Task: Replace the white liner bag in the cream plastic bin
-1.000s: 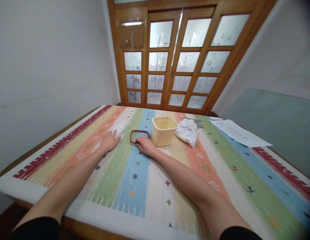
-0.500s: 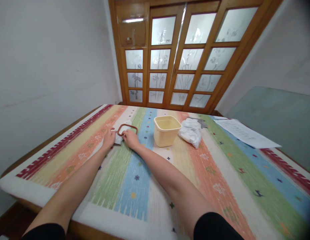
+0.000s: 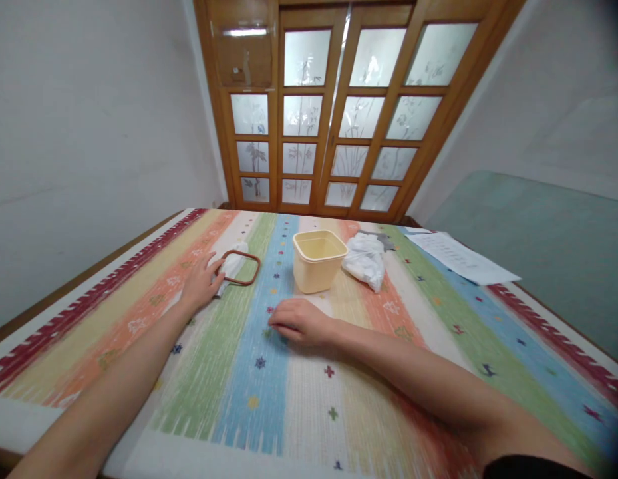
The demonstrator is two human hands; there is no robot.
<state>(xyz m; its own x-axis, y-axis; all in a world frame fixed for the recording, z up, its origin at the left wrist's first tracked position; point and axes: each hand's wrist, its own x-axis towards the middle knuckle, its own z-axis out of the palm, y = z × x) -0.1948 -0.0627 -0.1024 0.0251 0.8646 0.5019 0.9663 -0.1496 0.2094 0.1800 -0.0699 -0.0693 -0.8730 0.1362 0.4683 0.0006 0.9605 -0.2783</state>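
A brown rounded-square ring [image 3: 259, 269] lies at the left of the table, partly over a crumpled white plastic bag [image 3: 233, 265]. My left hand [image 3: 201, 283] rests at the ring's left edge, fingers spread and fingertips touching it. Closer to me, my right hand [image 3: 299, 320] is low over the cloth with its fingers curled together; nothing shows in it, though its underside is hidden. Just beyond that hand stands a cream square bin [image 3: 316, 274], upright, with its top uncovered.
Right of the bin sits a bunched white plastic bag [image 3: 364, 263] with a grey piece [image 3: 386, 239] behind it. Printed paper sheets [image 3: 461, 256] lie farther right. A striped cloth [image 3: 309, 399] covers the table, beside a wall at left.
My right hand has let go of the ring and moved right and toward me, in front of the bin. The ring has turned and lies flatter beside my left hand. The view has shifted slightly.
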